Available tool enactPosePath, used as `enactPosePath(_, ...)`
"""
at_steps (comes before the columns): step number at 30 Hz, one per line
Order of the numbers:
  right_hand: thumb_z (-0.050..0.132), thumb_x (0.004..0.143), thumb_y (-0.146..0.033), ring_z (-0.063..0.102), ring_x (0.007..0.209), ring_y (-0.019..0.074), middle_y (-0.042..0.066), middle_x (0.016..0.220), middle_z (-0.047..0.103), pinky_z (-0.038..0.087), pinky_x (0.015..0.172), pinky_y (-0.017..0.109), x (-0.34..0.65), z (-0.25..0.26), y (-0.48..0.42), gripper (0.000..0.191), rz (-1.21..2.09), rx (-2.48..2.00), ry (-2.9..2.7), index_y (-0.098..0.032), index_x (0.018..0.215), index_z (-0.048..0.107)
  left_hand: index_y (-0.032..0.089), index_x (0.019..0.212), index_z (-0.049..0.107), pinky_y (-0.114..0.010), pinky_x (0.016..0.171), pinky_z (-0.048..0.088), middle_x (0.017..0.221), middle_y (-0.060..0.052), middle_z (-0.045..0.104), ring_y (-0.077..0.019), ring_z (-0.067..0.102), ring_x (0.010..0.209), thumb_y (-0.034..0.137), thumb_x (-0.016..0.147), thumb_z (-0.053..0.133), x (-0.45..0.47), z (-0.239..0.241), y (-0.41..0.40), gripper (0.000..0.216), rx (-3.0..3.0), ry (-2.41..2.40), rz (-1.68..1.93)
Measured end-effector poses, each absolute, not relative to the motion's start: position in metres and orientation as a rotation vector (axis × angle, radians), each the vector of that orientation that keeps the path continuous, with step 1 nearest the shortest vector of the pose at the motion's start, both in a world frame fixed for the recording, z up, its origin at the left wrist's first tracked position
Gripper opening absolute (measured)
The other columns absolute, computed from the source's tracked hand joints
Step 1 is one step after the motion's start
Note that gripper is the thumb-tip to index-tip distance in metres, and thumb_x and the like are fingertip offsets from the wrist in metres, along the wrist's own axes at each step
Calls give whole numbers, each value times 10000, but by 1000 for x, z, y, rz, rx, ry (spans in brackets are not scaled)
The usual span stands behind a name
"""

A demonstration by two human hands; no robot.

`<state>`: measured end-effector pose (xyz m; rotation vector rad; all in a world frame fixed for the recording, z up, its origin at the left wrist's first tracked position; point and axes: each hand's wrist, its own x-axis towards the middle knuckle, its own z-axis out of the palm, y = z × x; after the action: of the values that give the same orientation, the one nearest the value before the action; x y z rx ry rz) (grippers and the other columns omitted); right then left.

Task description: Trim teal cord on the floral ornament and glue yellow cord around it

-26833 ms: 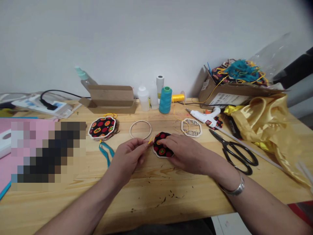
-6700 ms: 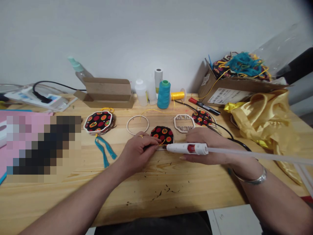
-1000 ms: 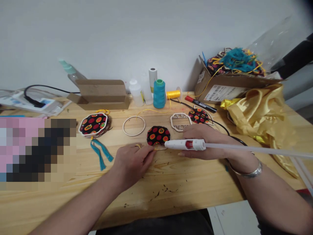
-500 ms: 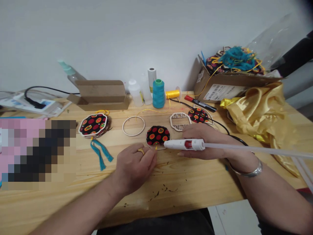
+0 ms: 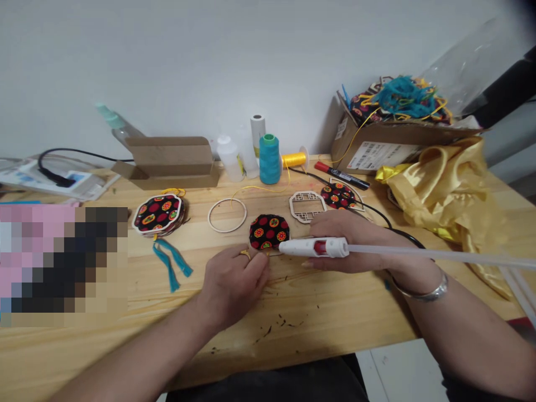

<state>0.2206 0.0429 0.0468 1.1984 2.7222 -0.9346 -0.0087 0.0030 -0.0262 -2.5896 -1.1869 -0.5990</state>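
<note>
My right hand (image 5: 339,231) is wrapped round a white hot glue gun (image 5: 314,247), with a long clear glue stick (image 5: 419,254) running out of its back. The nozzle meets the lower right edge of a black fabric-covered piece (image 5: 269,231) patterned with red and orange flowers, lying on the table. At that piece's lower edge, my left hand (image 5: 237,276) is closed, thumb and forefinger pinching a bit of yellow cord whose tip barely shows. A thin pale rim shows below the fabric. Nearby lie a wooden ring (image 5: 210,222) and a wooden lattice frame (image 5: 291,207).
A stack of finished-looking patterned pieces (image 5: 158,215) with a teal tassel (image 5: 170,265) lies left. Behind stand an open cardboard box (image 5: 167,177), bottles, a teal thread cone (image 5: 269,162) and a yellow spool (image 5: 294,160). A full carton (image 5: 377,153) and gold cloth (image 5: 444,184) are right.
My left hand has shifted slightly right and closer to the patterned piece, covering more of the yellow cord. The glue gun stays at the edge of the piece.
</note>
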Motion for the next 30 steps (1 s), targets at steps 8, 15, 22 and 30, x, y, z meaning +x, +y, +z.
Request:
enactPosePath(8,478,816,-474,394,608,108,16,645,496,261,571,258,223,44,43,379,-924,1180,2744,-148,624,503,201,689,631,-277,502,369,565,6,617,-156,553,526,227,803,528,-9,-28,4,156,-2602,-1259,-610)
enactPosePath(15,492,817,-457,381,604,102,6,650,486,255,565,253,225,41,44,354,-926,1160,2798,-151,638,505,184,837,631,-264,509,401,618,-3,674,-160,615,548,320,796,566,-11,-27,3,156,-2591,-1316,-673)
enactPosePath(22,495,821,-444,372,601,100,1,651,480,250,565,251,227,39,44,344,-928,1127,2853,-150,643,507,167,876,568,-256,468,367,566,28,619,-137,555,470,249,765,567,-10,-19,-3,138,-2704,-1378,-742)
enactPosePath(30,486,821,-467,363,591,97,-5,635,467,245,558,245,228,36,44,367,-914,1095,2881,-149,640,511,167,763,565,-295,613,440,675,-37,604,-186,552,674,198,748,559,-9,-14,0,35,-2837,-1327,-674)
